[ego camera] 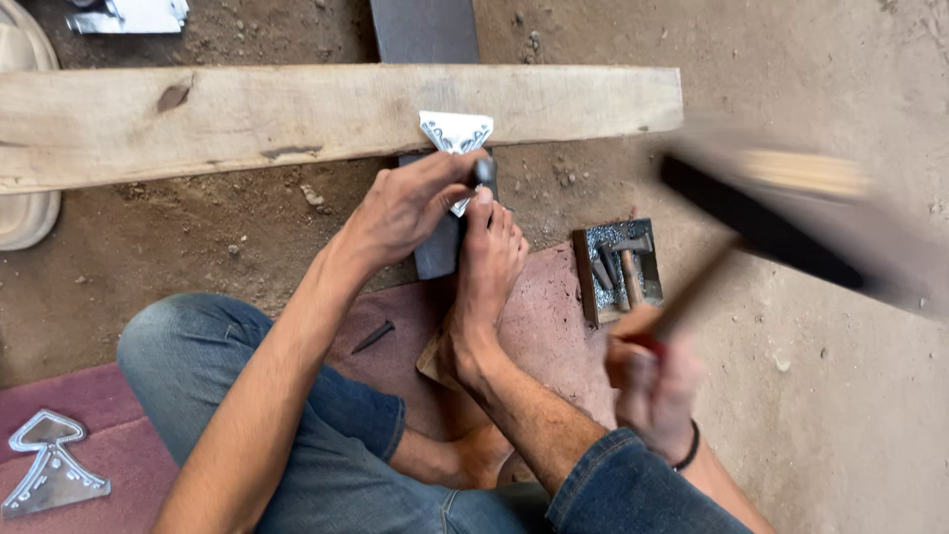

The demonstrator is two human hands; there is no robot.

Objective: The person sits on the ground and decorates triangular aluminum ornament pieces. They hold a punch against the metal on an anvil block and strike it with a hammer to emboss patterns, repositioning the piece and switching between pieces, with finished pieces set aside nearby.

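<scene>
My left hand (410,203) pinches a short dark metal punch (484,170) upright on a small white patterned metal piece (455,133). That piece lies on a dark steel bar (440,247), and the toes of my foot (489,262) press beside it. My right hand (652,381) grips the wooden handle of a hammer (761,227), raised and motion-blurred to the right of the foot.
A thick wooden plank (297,119) lies across the top. A small tray (618,267) with metal tools sits right of the foot. A loose dark nail (374,336) rests on the maroon mat (89,425), and a cut metal shape (49,475) lies at lower left.
</scene>
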